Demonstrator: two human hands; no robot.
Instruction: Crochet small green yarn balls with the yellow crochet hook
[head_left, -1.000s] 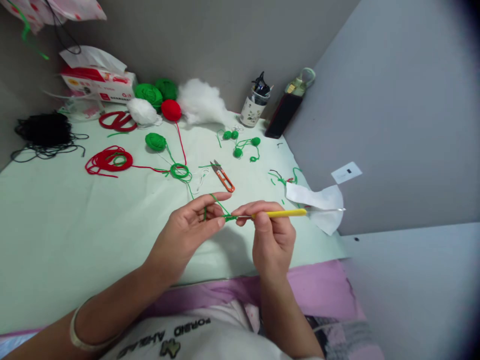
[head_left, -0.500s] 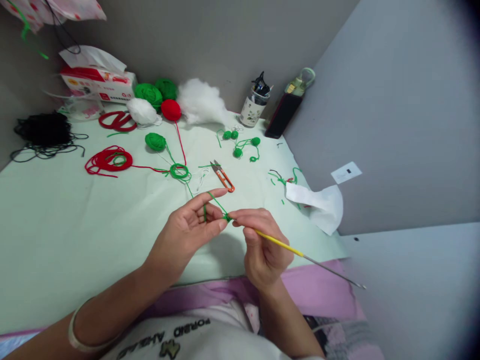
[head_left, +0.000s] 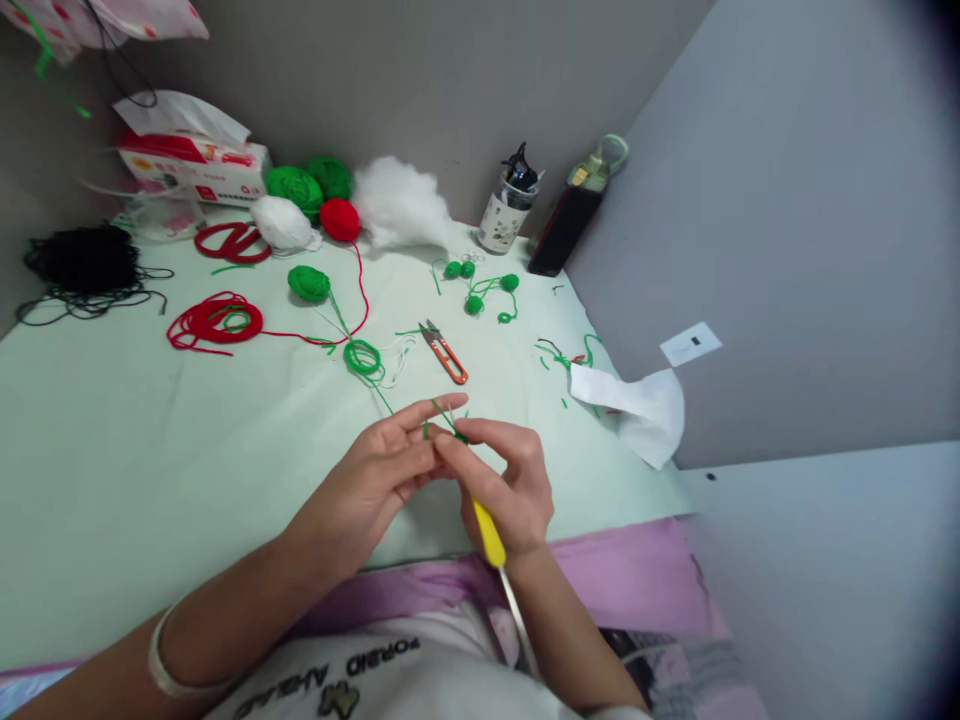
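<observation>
My left hand (head_left: 382, 465) pinches a small piece of green crochet work (head_left: 460, 437), mostly covered by fingers. Green yarn (head_left: 441, 412) runs over its raised index finger and back to a loose green coil (head_left: 363, 357) on the table. In my right hand (head_left: 510, 480) is a crochet hook (head_left: 489, 535) with a yellow grip; its bare metal end points down toward my shirt. The right fingertips meet the left ones at the green piece. Beyond the hands lie orange thread snips (head_left: 448, 358).
At the back stand a tissue pack (head_left: 195, 170), green, white and red yarn balls (head_left: 340, 220), white stuffing (head_left: 401, 205), a pen jar (head_left: 506, 215) and a dark bottle (head_left: 568, 225). Red-handled scissors (head_left: 232, 243) and black yarn (head_left: 82, 262) are at left. White paper (head_left: 637, 410) lies at right.
The hook has swung from pointing right to pointing down toward me. My right hand has turned and moved slightly left; the left has shifted right. The green coil moved slightly and the red strand slackened.
</observation>
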